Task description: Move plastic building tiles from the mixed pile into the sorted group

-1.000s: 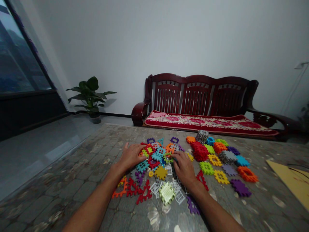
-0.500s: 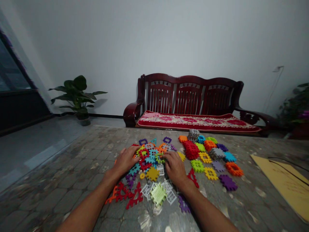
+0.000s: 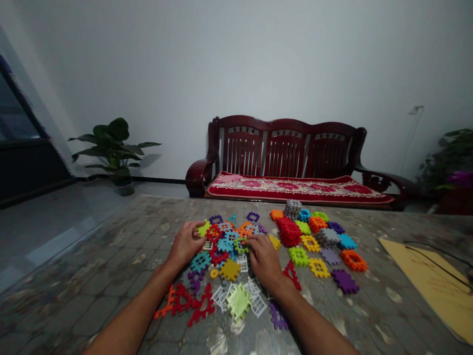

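A loose heap of toothed plastic building pieces lies between my hands. At its left side my left hand (image 3: 185,244) pinches a yellow-green building piece (image 3: 203,229), holding it by its near left edge. My right hand (image 3: 265,259) rests at the heap's right side, its curled fingers closed at the edge of a green open-frame building piece (image 3: 241,245). The thumb side of this hand is partly hidden. Between them lie light-blue pieces (image 3: 225,244), a teal piece (image 3: 200,261), a white window-shaped piece (image 3: 242,263) and a mustard piece (image 3: 229,270).
Sorted stacks stand to the right, among them a red stack (image 3: 288,231) and a grey stack (image 3: 328,237). Red triangular pieces (image 3: 202,304) and a pale green piece (image 3: 238,301) lie nearer me. A yellow board (image 3: 424,281) with a black cable is at the table's right.
My left hand has drawn slightly left and lifted a yellow-green piece from the heap, uncovering a small white window piece. My right hand stays by the green piece. The view has shifted slightly.
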Action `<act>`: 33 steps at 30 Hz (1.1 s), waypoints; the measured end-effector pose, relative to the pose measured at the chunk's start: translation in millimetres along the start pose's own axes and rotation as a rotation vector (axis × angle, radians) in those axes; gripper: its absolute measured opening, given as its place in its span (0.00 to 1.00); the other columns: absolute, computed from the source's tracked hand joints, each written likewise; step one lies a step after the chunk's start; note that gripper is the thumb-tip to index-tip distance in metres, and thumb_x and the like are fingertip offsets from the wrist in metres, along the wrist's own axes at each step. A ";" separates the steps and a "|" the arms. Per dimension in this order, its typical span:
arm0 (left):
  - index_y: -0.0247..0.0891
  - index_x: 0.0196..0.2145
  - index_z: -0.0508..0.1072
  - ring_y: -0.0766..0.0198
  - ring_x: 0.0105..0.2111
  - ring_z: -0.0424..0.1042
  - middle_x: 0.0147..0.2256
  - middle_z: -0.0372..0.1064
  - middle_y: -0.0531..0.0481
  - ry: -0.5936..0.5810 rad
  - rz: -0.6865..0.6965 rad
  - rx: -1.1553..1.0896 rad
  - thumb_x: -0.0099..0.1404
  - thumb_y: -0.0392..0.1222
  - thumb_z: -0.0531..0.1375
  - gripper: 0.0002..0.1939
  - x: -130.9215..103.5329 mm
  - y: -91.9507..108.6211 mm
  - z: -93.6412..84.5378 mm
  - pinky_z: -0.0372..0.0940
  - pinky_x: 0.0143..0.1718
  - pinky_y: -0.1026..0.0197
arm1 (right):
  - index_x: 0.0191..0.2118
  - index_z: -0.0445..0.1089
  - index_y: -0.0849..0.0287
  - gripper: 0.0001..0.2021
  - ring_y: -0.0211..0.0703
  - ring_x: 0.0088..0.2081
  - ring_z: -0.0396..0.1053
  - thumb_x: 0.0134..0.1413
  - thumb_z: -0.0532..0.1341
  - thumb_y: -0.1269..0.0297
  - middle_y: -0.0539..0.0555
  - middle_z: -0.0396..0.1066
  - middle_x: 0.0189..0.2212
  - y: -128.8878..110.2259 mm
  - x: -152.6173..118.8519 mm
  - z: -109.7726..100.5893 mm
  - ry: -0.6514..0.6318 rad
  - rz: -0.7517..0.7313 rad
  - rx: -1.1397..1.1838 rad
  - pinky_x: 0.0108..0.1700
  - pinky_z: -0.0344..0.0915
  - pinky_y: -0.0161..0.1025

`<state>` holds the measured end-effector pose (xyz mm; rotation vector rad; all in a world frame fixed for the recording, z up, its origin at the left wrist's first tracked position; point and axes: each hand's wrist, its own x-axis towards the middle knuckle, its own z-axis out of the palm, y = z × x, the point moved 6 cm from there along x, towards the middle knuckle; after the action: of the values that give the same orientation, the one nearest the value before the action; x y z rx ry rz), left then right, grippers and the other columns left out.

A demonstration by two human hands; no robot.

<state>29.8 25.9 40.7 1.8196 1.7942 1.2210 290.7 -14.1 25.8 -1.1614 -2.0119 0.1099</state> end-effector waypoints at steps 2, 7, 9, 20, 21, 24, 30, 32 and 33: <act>0.35 0.41 0.74 0.66 0.25 0.70 0.33 0.70 0.50 -0.001 -0.141 -0.142 0.46 0.37 0.64 0.22 -0.5 -6.7 0.4 0.69 0.31 0.62 | 0.44 0.73 0.54 0.18 0.49 0.47 0.66 0.53 0.55 0.80 0.56 0.72 0.43 -0.3 -0.2 0.1 0.005 -0.009 0.000 0.50 0.65 0.48; 0.36 0.40 0.70 0.67 0.22 0.70 0.30 0.70 0.53 0.027 -0.385 -0.523 0.45 0.36 0.65 0.21 -3.8 -17.7 2.8 0.66 0.24 0.65 | 0.44 0.73 0.55 0.17 0.51 0.48 0.66 0.53 0.56 0.80 0.56 0.72 0.44 0.6 -0.7 1.3 -0.004 -0.022 -0.006 0.50 0.65 0.49; 0.36 0.38 0.70 0.67 0.26 0.72 0.34 0.71 0.52 0.076 -0.382 -0.641 0.44 0.36 0.66 0.20 -3.1 -18.3 2.1 0.68 0.27 0.65 | 0.44 0.72 0.55 0.17 0.51 0.48 0.66 0.53 0.56 0.80 0.57 0.72 0.44 0.7 -0.8 1.0 -0.004 -0.026 -0.011 0.50 0.65 0.49; 0.38 0.37 0.67 0.68 0.27 0.76 0.30 0.70 0.55 0.017 -0.540 -1.079 0.47 0.30 0.69 0.20 -10.7 -6.4 16.7 0.73 0.26 0.67 | 0.47 0.71 0.54 0.14 0.50 0.49 0.66 0.57 0.58 0.74 0.56 0.72 0.46 -8.8 0.3 -9.9 0.053 -0.057 -0.045 0.51 0.63 0.50; 0.38 0.36 0.67 0.68 0.27 0.76 0.30 0.70 0.55 0.004 -0.551 -1.090 0.48 0.29 0.69 0.19 -12.5 -3.0 18.8 0.74 0.27 0.67 | 0.48 0.71 0.54 0.14 0.50 0.49 0.67 0.58 0.58 0.73 0.56 0.73 0.46 -12.0 0.7 -11.6 0.053 -0.074 -0.048 0.51 0.63 0.49; 0.37 0.35 0.67 0.67 0.28 0.77 0.31 0.71 0.54 -0.067 -0.561 -1.116 0.48 0.27 0.68 0.19 -18.7 8.8 27.9 0.75 0.29 0.67 | 0.49 0.70 0.54 0.14 0.50 0.49 0.67 0.57 0.60 0.71 0.55 0.73 0.46 -22.1 3.9 -16.2 0.052 -0.103 -0.045 0.51 0.63 0.48; 0.37 0.34 0.66 0.65 0.32 0.77 0.33 0.73 0.52 -0.185 -0.570 -1.158 0.48 0.27 0.69 0.19 -32.3 28.2 43.4 0.75 0.33 0.65 | 0.59 0.62 0.55 0.26 0.52 0.55 0.63 0.53 0.64 0.70 0.59 0.68 0.55 -41.0 11.2 -13.8 0.037 -0.139 -0.004 0.56 0.62 0.51; 0.37 0.34 0.66 0.65 0.33 0.77 0.34 0.73 0.52 -0.231 -0.569 -1.158 0.48 0.29 0.70 0.20 -36.8 32.9 48.5 0.75 0.35 0.64 | 0.62 0.59 0.55 0.30 0.54 0.58 0.61 0.52 0.64 0.71 0.60 0.65 0.58 -44.7 10.8 -9.1 0.016 -0.150 -0.003 0.57 0.62 0.53; 0.37 0.34 0.66 0.65 0.33 0.77 0.34 0.73 0.52 -0.256 -0.566 -1.155 0.47 0.30 0.71 0.20 -39.1 35.0 51.2 0.75 0.35 0.64 | 0.63 0.58 0.55 0.32 0.55 0.58 0.61 0.52 0.64 0.71 0.61 0.63 0.59 -45.7 10.3 -6.7 0.006 -0.152 -0.005 0.57 0.62 0.54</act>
<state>96.3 1.1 22.5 0.6962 0.9454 1.2671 260.8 -34.6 56.2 -1.0066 -2.0885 0.0243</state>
